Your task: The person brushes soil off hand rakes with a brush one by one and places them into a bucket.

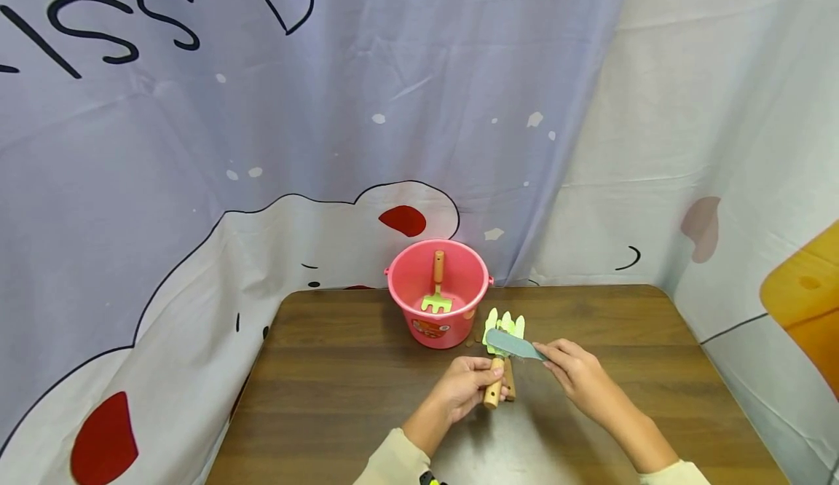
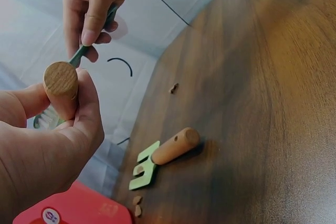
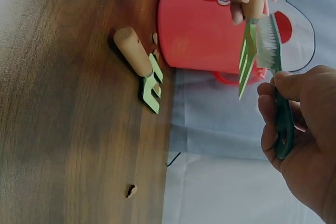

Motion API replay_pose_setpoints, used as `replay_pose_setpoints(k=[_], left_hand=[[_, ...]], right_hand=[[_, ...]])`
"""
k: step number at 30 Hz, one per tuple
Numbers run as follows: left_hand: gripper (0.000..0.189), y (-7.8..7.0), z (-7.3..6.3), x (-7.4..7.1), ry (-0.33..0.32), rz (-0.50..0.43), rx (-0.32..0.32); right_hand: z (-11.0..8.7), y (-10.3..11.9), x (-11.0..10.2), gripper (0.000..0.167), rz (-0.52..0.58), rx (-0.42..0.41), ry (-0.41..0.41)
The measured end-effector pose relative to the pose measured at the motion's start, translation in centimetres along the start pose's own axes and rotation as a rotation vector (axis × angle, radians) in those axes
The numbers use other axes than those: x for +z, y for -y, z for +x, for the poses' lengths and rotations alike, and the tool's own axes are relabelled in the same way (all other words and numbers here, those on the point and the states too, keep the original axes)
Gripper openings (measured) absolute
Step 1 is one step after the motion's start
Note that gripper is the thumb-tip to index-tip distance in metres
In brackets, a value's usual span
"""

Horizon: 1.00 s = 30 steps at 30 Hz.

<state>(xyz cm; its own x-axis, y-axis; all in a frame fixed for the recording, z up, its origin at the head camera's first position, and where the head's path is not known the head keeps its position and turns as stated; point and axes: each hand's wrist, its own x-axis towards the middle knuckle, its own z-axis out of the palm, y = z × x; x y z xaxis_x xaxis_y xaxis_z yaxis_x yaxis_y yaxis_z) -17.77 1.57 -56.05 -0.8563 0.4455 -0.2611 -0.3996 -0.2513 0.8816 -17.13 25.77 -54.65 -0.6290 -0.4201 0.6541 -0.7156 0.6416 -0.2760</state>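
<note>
My left hand [image 1: 462, 387] grips the wooden handle of a small garden fork [image 3: 247, 59] with a light green head, raised over the table with its tines pointing away. My right hand [image 1: 577, 376] holds the dark green handle of a scrub brush [image 3: 278, 93]. Its white bristles face the fork's head close to the neck; whether they touch it I cannot tell. Beneath the hands a second green garden fork [image 2: 176, 146] with a wooden handle lies on the table, partly hidden in the head view.
A pink bucket [image 1: 435, 330] stands at the table's back edge, with a small green rake [image 1: 438, 281] leaning inside. Small brown bits [image 3: 132, 190] lie on the wooden table [image 1: 328, 397]. A printed curtain [image 1: 393, 92] hangs behind.
</note>
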Motion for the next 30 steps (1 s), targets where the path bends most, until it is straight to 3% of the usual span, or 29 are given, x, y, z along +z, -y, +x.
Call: replay_pose_setpoints(k=[1,4,6,8,12,15,30], left_hand=[[0.029,0.0,0.0,0.0,0.0,-0.001,0.0],[0.029,0.0,0.0,0.0,-0.006,0.003,-0.004],[0.03,-0.1,-0.1,0.0,-0.01,0.006,-0.009],[0.029,0.0,-0.1,0.0,-0.012,0.01,-0.011],[0.029,0.0,-0.2,0.0,-0.01,0.01,-0.011],[0.029,0.0,-0.2,0.0,-0.007,0.007,-0.008],[0.031,0.1,-0.7,0.2,0.022,0.002,-0.026]], right_hand=[[0.0,0.1,0.0,0.023,-0.01,-0.012,-0.002],[0.2,0.1,0.1,0.053,-0.05,-0.023,-0.007],[0.4,-0.1,0.2,0.062,-0.085,-0.024,-0.012],[0.5,-0.5,0.2,0.057,-0.102,-0.018,-0.013],[0.9,-1.1,0.3,0.021,-0.106,0.015,0.002],[1.1,-1.7,0.5,0.035,-0.104,0.051,0.019],[2.1,-3.9,0.9,0.031,-0.156,0.14,0.025]])
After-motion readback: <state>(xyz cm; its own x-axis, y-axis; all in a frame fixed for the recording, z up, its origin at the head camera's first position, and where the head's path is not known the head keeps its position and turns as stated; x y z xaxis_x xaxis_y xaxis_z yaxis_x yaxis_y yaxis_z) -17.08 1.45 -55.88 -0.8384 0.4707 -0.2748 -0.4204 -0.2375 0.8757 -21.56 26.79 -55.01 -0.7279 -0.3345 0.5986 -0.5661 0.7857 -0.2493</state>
